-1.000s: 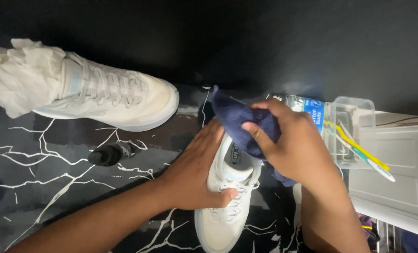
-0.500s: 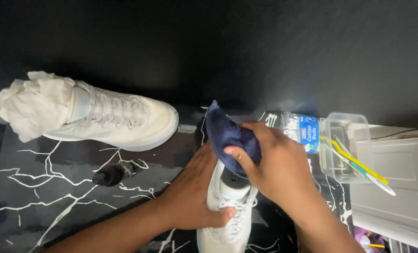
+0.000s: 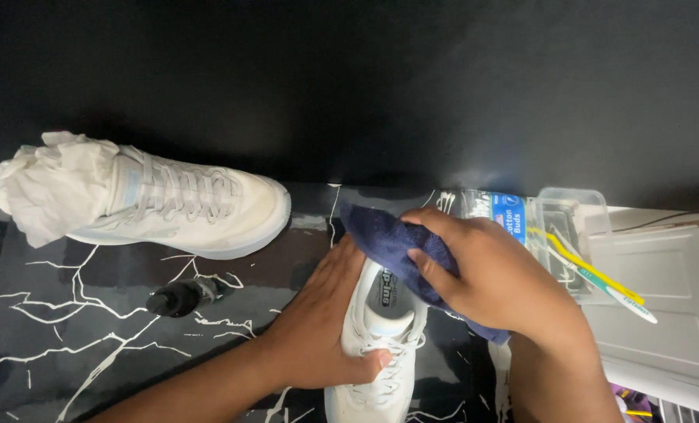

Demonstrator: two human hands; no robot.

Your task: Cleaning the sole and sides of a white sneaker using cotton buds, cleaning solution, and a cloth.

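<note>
Wiping step: right hand [image 3: 490, 282] grips dark blue cloth [image 3: 389, 239] bunched over the heel opening of the white sneaker [image 3: 381, 345]. Left hand [image 3: 326, 329] clamps the sneaker's side, thumb on the laces. Best to brace firmly there and wipe in short strokes.
</note>
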